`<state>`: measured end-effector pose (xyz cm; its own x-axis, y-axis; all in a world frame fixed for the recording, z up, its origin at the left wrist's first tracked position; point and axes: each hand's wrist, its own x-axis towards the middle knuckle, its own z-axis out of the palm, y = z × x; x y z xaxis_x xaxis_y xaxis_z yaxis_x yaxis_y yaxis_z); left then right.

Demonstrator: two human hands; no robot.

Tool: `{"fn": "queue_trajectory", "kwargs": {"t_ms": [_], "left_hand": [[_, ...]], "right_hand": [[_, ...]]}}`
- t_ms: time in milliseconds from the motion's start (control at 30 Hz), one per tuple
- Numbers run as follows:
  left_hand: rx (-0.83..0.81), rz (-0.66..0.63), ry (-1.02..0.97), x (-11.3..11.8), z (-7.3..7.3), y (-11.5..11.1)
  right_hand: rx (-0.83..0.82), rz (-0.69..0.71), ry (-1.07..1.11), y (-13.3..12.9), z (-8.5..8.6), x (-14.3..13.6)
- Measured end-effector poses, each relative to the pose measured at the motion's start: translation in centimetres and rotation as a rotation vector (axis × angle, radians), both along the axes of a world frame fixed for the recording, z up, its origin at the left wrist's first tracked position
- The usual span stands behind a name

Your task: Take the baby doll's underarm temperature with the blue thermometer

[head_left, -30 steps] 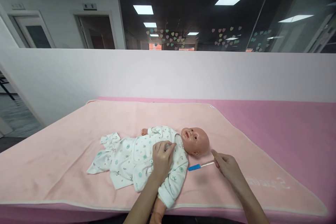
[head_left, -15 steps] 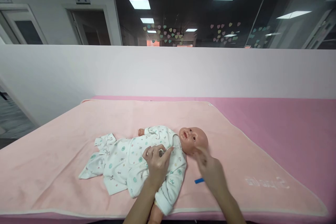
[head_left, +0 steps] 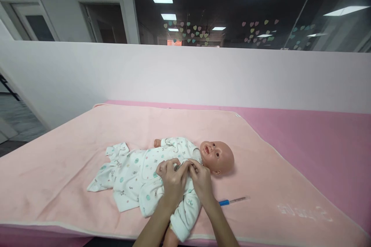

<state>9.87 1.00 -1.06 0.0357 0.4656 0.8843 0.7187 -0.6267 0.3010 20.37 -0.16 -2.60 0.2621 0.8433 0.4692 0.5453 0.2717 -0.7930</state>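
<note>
A baby doll [head_left: 218,157] lies on its back with its head to the right, dressed in a white long-sleeved baby outfit [head_left: 133,166] with small green prints. Over the doll's upper chest, my left hand [head_left: 173,175] is closed in a pinch at the outfit's neckline edge. My right hand [head_left: 200,177] meets it there, fingertips pinched together and touching the left ones. Whatever lies between the right fingertips is too small to make out. Beside my right forearm rests a slim tool [head_left: 224,203] with a blue handle and thin shaft; the forearm partly covers it.
A pale pink blanket [head_left: 72,154] spreads under the doll over a darker pink surface [head_left: 319,142]. Behind stands a low white wall [head_left: 185,77], with a dark window [head_left: 220,7] above it. The blanket's front edge hangs near me.
My right hand has moved left from beside the doll's head to meet my left hand at the chest. More of the blue-handled tool now shows. The view has shifted slightly.
</note>
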Motion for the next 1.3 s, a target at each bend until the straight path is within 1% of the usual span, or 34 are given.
{"fn": "queue_trajectory", "kwargs": {"t_ms": [167,400,467,600,667,933,1100,1200,1300], "left_hand": [[-0.038,0.008,-0.015,0.1,0.0,-0.2],[-0.077,-0.007,-0.032,0.1,0.1,-0.4],[-0.091,-0.048,-0.033,0.0,0.2,-0.3],[-0.128,-0.204,0.001,-0.1,0.3,-0.1],[-0.136,-0.236,0.013,-0.3,0.4,-0.1],[-0.115,-0.2,-0.024,-0.4,0.2,-0.2],[-0.091,-0.143,-0.041,-0.2,0.2,-0.3],[-0.089,-0.114,-0.04,-0.2,0.2,-0.3],[-0.088,-0.116,-0.029,-0.2,0.2,-0.3]], "right_hand": [[-0.036,-0.006,-0.055,0.1,-0.4,0.0],[0.005,-0.052,-0.12,0.3,-1.0,0.0],[0.014,-0.052,-0.127,0.3,-1.1,0.0],[0.037,-0.061,-0.117,0.2,-1.0,-0.2],[0.055,-0.066,-0.106,0.1,-0.9,-0.3],[0.033,-0.086,-0.143,-0.6,-0.4,-0.4],[0.078,-0.079,-0.169,-0.6,-0.9,-0.3],[0.062,-0.097,-0.19,-0.5,-1.3,-0.3],[0.048,-0.106,-0.201,-0.4,-1.6,-0.3]]}}
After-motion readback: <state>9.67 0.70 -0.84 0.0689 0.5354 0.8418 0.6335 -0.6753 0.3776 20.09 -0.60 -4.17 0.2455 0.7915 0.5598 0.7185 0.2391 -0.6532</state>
